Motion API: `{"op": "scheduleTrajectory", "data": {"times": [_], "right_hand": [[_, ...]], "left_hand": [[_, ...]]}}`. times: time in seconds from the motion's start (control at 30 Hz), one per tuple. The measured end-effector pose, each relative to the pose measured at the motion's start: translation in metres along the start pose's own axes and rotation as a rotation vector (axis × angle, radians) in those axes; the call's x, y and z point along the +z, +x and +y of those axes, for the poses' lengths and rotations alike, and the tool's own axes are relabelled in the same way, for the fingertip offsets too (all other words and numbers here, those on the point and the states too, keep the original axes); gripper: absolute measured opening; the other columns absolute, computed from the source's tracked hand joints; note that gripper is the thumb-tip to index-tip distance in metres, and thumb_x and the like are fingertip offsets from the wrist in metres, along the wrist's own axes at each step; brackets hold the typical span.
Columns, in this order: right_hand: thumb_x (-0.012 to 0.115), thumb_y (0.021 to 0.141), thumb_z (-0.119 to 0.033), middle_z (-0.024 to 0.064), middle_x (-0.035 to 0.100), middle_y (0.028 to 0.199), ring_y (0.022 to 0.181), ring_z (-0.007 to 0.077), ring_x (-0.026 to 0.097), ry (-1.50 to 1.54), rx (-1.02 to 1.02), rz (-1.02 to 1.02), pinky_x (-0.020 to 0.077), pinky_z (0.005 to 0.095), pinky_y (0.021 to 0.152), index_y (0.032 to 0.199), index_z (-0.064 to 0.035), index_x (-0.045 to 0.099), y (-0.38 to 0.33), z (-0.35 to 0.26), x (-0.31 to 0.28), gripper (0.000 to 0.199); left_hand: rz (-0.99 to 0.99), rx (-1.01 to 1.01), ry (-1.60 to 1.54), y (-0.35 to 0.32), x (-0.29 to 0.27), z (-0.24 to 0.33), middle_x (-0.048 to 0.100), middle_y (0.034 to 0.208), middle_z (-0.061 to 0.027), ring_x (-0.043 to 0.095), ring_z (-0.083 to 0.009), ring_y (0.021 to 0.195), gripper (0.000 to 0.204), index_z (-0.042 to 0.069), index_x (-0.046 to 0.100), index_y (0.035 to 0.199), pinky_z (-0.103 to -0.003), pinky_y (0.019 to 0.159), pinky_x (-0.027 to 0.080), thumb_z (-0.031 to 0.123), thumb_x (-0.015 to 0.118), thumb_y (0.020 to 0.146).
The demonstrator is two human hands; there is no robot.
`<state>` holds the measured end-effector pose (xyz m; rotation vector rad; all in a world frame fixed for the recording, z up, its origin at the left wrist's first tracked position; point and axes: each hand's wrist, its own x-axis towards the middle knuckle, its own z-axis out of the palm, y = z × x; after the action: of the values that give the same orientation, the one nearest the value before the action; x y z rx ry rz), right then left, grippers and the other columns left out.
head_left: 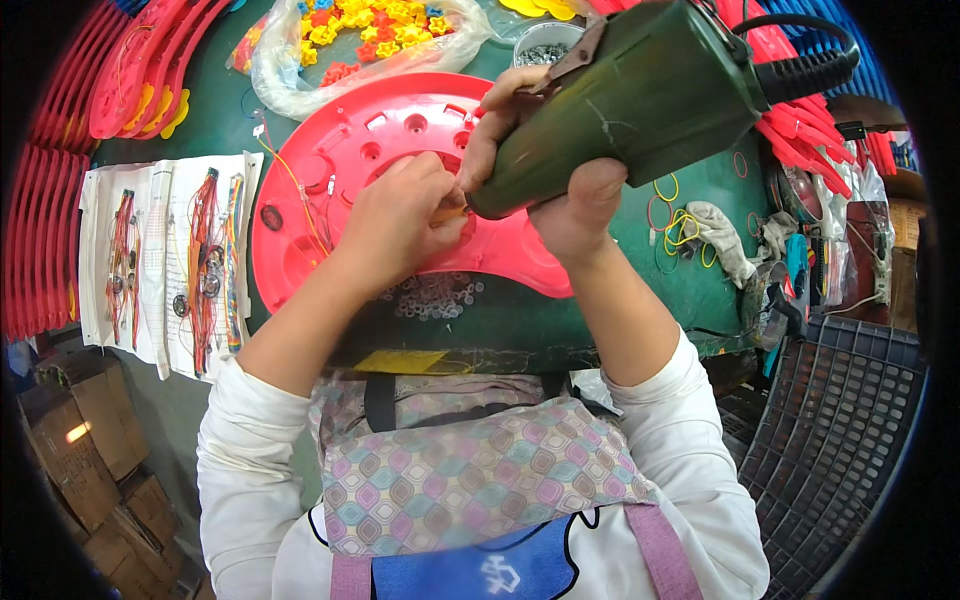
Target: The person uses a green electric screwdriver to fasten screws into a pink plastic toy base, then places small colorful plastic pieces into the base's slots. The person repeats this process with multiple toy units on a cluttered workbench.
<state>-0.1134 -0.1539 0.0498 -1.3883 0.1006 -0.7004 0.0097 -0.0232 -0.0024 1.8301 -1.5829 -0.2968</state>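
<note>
A large dark green electric power tool (640,105), likely a screwdriver, is gripped by my right hand (582,205). It slants down to the left, its narrow end over the middle of a red curved plastic shell (520,255). My left hand (405,215) is closed by that narrow end, fingertips pinched low over the shell. A bit of yellow shows at those fingertips, but what they hold is hidden. The shell lies with its hollow, ribbed side up on the green table. Thin yellow and red wires (290,180) and a small dark round part (271,217) sit at its left.
Small clear rings (435,297) lie at the near table edge. A bag of yellow, red and blue star-shaped pieces (370,30) and a tub of screws (545,45) stand behind. Wire bundles (205,240) lie on sheets at left; a glove (722,243) and rubber bands at right.
</note>
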Motion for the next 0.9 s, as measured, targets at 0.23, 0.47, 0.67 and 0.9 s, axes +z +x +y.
{"op": "scheduleTrajectory", "data": {"times": [0.23, 0.47, 0.67, 0.9], "right_hand": [[0.062, 0.075, -0.089, 0.0105, 0.062, 0.081, 0.073, 0.0177, 0.064, 0.028, 0.050, -0.180, 0.0532, 0.0292, 0.068, 0.120, 0.0000, 0.048, 0.012, -0.001, -0.003, 0.100], [0.055, 0.080, -0.089, 0.0110, 0.063, 0.076, 0.068, 0.0170, 0.064, -0.011, 0.021, -0.157, 0.0515, 0.0271, 0.064, 0.124, 0.0062, 0.048, 0.015, -0.001, 0.000, 0.104], [0.043, 0.087, -0.087, 0.0125, 0.064, 0.069, 0.064, 0.0178, 0.064, -0.109, -0.083, -0.028, 0.0509, 0.0278, 0.063, 0.124, 0.0093, 0.049, 0.021, -0.003, -0.004, 0.104], [0.065, 0.093, -0.061, 0.0084, 0.062, 0.074, 0.062, 0.0164, 0.063, 0.110, -0.058, -0.015, 0.0527, 0.0314, 0.058, 0.105, 0.0040, 0.059, 0.028, 0.001, 0.004, 0.066]], "left_hand": [[-0.022, -0.048, -0.066, 0.001, -0.003, 0.004, 0.058, 0.094, -0.0105, 0.062, -0.0317, 0.097, 0.020, 0.008, 0.064, 0.094, -0.044, 0.082, 0.052, 0.015, 0.074, 0.078], [-0.029, -0.053, -0.020, 0.002, -0.004, 0.005, 0.059, 0.094, -0.0111, 0.062, -0.0312, 0.095, 0.022, 0.007, 0.065, 0.096, -0.043, 0.082, 0.052, 0.017, 0.075, 0.079], [-0.078, -0.056, -0.147, 0.002, -0.003, -0.005, 0.060, 0.093, -0.0119, 0.064, -0.0299, 0.092, 0.020, 0.005, 0.066, 0.095, -0.041, 0.081, 0.052, 0.016, 0.076, 0.082], [-0.193, -0.117, -0.237, 0.004, -0.010, -0.006, 0.061, 0.096, -0.0144, 0.064, -0.0319, 0.094, 0.020, 0.002, 0.064, 0.097, -0.041, 0.083, 0.052, 0.010, 0.075, 0.083]]}}
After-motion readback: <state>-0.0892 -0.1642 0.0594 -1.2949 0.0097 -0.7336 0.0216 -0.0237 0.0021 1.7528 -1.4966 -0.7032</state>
